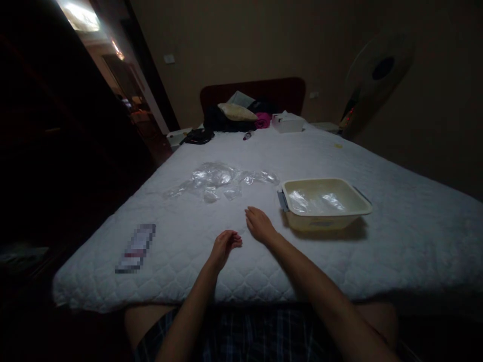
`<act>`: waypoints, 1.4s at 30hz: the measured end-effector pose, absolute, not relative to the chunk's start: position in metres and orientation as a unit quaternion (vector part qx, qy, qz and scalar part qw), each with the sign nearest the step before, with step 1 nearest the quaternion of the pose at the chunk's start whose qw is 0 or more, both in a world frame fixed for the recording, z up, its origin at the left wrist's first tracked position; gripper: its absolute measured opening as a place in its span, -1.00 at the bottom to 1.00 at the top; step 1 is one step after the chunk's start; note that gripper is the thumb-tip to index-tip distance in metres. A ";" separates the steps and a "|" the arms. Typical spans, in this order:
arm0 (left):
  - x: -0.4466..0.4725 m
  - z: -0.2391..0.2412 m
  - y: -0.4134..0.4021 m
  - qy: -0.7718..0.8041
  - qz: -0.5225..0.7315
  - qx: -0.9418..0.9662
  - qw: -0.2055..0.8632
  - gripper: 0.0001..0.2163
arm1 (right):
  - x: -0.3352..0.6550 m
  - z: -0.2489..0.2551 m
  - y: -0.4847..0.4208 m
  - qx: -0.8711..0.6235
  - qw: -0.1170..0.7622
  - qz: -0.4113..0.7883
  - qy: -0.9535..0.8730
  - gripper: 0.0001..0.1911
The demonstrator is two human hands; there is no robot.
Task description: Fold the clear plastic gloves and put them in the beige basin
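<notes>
My left hand (225,246) is just above the near part of the white quilted bed (181,261), its fingers loosely bent and the thumb apart from them. Nothing shows in it. A little farther forward and to the right, my right hand (259,224) has its fingers stretched out low over the quilt; I see nothing held there. Beyond both hands lie crumpled clear plastic bags (217,177). Nearest to my right hand, on its right side, stands a cream plastic basin (320,221) with grey handles and some shiny clear plastic inside.
A blurred-out flat object (136,249) lies at the left. Farther back are a dark bag (199,136), a pillow (237,112), a pink roll (263,119) and a white box (289,122). A fan (383,68) stands at the right.
</notes>
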State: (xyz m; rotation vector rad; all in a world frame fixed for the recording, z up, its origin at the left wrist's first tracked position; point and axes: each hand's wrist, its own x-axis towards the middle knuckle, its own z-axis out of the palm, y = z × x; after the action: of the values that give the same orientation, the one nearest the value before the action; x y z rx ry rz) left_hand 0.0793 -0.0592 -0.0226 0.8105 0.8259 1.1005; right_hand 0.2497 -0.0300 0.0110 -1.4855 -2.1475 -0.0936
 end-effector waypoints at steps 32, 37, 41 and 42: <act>0.019 -0.040 0.007 0.560 0.363 0.744 0.023 -0.76 | 0.204 -0.003 0.042 -0.592 0.227 -0.077 -0.770 -0.58; 0.019 -0.042 0.007 0.560 0.360 0.746 0.020 -0.76 | 0.189 -0.021 0.058 -0.573 0.224 -0.081 -0.784 -0.56; 0.019 -0.040 0.007 0.556 0.368 0.745 0.025 -0.77 | 0.191 -0.032 0.056 -0.579 0.216 -0.059 -0.784 -0.60; 0.019 -0.040 0.007 0.556 0.371 0.743 0.029 -0.78 | 0.193 -0.033 0.053 -0.580 0.220 -0.056 -0.783 -0.61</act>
State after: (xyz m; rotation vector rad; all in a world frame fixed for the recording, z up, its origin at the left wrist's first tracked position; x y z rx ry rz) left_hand 0.0192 0.0068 -0.0400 2.2927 1.7157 1.1463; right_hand 0.1926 0.0533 -0.0327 -1.6036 -2.1647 -0.1548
